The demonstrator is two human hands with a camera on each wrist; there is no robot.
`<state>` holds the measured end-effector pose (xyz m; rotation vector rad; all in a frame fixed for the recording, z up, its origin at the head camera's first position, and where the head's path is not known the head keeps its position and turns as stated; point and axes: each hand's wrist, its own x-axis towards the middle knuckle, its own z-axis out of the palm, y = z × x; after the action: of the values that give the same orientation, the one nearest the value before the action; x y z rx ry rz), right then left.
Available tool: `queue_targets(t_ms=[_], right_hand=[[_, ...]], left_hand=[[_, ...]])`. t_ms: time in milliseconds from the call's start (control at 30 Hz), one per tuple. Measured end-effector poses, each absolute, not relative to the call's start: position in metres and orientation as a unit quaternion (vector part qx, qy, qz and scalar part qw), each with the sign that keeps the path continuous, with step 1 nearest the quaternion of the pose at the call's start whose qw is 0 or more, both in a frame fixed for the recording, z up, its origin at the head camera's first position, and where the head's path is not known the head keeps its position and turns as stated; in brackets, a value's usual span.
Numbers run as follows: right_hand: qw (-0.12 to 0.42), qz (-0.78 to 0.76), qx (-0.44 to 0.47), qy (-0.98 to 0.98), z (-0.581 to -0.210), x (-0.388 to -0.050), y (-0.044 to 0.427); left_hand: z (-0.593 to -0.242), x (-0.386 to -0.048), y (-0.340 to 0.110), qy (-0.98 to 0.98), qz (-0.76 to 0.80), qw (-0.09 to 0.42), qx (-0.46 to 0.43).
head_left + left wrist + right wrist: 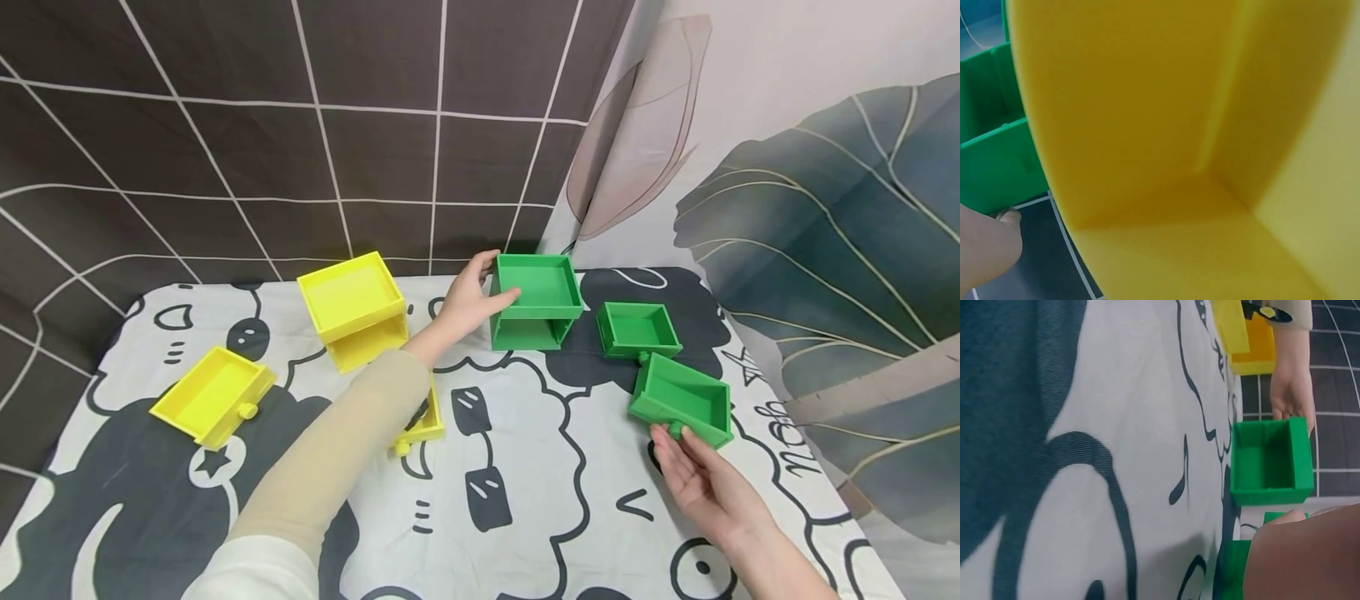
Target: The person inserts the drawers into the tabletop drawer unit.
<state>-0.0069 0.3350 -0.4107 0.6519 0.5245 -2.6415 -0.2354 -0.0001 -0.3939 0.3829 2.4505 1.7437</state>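
Observation:
My left hand [472, 298] holds the left side of a green open-fronted cabinet [543, 312], thumb over its front top edge and fingers along the side. In the left wrist view, part of that hand [988, 247] shows beside the green cabinet [1004, 165]. At the right, my right hand [712, 496] pinches the small knob of a green drawer [651, 407], palm turned up. This drawer sits at an angle, its near end by the fingertips. In the right wrist view the hand [1310, 556] covers most of the drawer.
Another green drawer [641, 352] lies just behind the held one. On the left stand a yellow cabinet [352, 302] and a yellow drawer [183, 417]; a second yellow drawer [431, 429] is partly hidden by my left forearm. A dark gridded curtain [375, 158] hangs behind.

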Motion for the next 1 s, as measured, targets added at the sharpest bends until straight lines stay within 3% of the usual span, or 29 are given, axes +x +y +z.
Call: queue_targets(t_ms=[233,567,1000], right_hand=[[0.220,-0.935,0.188,0.206,-0.404,-0.017,0.323],[0.216,-0.892,0.260,0.301,-0.390,-0.040,0.294],[0.260,-0.865,0.238,0.358,-0.392,-0.064,0.250]], left_hand=[[-0.393,-0.235,0.000,0.807,0.576,0.054,0.119],[-0.390,-0.234,0.003,0.804,0.579,0.057,0.120],[-0.390,-0.233,0.002,0.798,0.587,0.061,0.124]])
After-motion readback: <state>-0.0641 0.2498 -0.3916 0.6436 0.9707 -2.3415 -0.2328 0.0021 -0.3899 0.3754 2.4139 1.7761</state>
